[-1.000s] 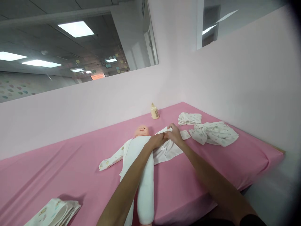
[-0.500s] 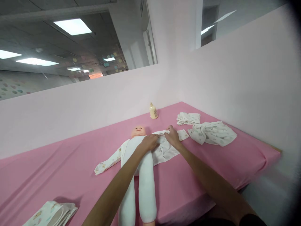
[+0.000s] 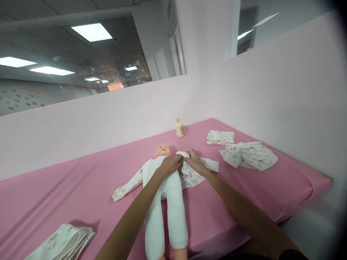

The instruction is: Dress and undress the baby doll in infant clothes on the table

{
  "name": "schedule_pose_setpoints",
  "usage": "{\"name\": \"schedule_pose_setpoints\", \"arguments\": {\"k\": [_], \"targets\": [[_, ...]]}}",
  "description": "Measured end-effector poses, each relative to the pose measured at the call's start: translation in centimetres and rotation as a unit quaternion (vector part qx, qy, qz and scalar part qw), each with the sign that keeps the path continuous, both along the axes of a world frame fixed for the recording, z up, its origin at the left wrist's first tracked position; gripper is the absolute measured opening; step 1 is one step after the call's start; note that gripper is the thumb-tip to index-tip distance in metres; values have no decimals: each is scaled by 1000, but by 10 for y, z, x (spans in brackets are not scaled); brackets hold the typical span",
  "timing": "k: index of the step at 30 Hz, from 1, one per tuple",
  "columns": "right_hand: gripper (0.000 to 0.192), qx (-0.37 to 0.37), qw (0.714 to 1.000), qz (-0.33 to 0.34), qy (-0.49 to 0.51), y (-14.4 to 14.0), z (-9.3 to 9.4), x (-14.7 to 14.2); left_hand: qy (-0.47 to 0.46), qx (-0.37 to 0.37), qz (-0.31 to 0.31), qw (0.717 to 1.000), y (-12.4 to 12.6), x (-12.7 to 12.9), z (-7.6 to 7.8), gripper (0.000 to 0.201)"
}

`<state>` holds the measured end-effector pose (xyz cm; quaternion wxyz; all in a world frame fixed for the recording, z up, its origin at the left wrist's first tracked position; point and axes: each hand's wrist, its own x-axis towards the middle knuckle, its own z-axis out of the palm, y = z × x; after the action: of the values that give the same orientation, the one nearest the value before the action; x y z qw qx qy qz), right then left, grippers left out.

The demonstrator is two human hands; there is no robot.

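A baby doll (image 3: 165,196) with a white cloth body lies face up on the pink mat (image 3: 81,195), its head (image 3: 162,150) toward the wall. Under it lies an open white printed baby garment (image 3: 127,183), one sleeve spread out to the left. My left hand (image 3: 171,163) rests on the doll's chest and pinches the garment's edge. My right hand (image 3: 194,161) grips the garment's right flap (image 3: 193,175) and holds it bunched beside the doll's shoulder. The two hands almost touch.
A small cream bottle (image 3: 180,128) stands by the back wall. A folded printed cloth (image 3: 220,137) and a crumpled printed cloth (image 3: 248,155) lie at the right. Another folded cloth (image 3: 61,245) sits at the near left. Pink walls close the back and right sides.
My right hand has pulled the garment's right flap in from the spread position toward the doll's chest, where it now bunches. My left hand slid slightly left onto the chest.
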<state>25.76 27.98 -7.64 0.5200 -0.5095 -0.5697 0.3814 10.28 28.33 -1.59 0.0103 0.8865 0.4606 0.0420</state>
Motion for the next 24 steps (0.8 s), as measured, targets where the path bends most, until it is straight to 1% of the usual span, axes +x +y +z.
{"name": "schedule_pose_setpoints", "arguments": {"k": [2,3,5,7,8,9,10,12,14,16,18,20,21,22,24], "targets": [[46,-1,1000,-9,-19,-11,1,5,-65,29,23,997,-17,-26,3,36],[49,-1,999,-16,-41,-19,1,9,-106,46,60,991,-27,-43,3,39],[54,-2,994,-26,-106,-35,-3,17,-171,73,171,968,-48,-81,-2,43],[54,-21,987,-22,-160,-51,-11,26,-220,54,282,932,-68,-115,-12,48],[54,-39,984,-19,-174,-58,-14,29,-238,21,331,913,-76,-129,-18,51],[52,-55,981,-17,-184,-63,-17,32,-262,-23,356,897,-84,-138,-25,54],[47,-70,979,-14,-192,-67,-19,34,-292,-70,361,883,-90,-145,-32,56],[32,-89,976,6,-200,-72,-19,32,-356,-148,333,860,-99,-147,-44,59],[20,-96,979,56,-172,-74,-13,25,-408,-183,292,845,-104,-141,-51,58],[19,-109,981,121,-105,-75,-6,15,-429,-185,257,846,-105,-135,-54,51],[27,-130,978,161,-39,-77,0,5,-416,-163,232,864,-104,-133,-55,36],[31,-153,976,157,-10,-79,6,-2,-390,-145,236,878,-103,-135,-54,25],[31,-162,976,146,-4,-80,8,-4,-379,-138,248,881,-103,-138,-52,23],[30,-169,976,134,-1,-79,11,-5,-373,-135,264,879,-103,-141,-50,23],[24,-174,978,115,2,-76,19,-4,-377,-128,302,866,-103,-149,-43,25]]}}
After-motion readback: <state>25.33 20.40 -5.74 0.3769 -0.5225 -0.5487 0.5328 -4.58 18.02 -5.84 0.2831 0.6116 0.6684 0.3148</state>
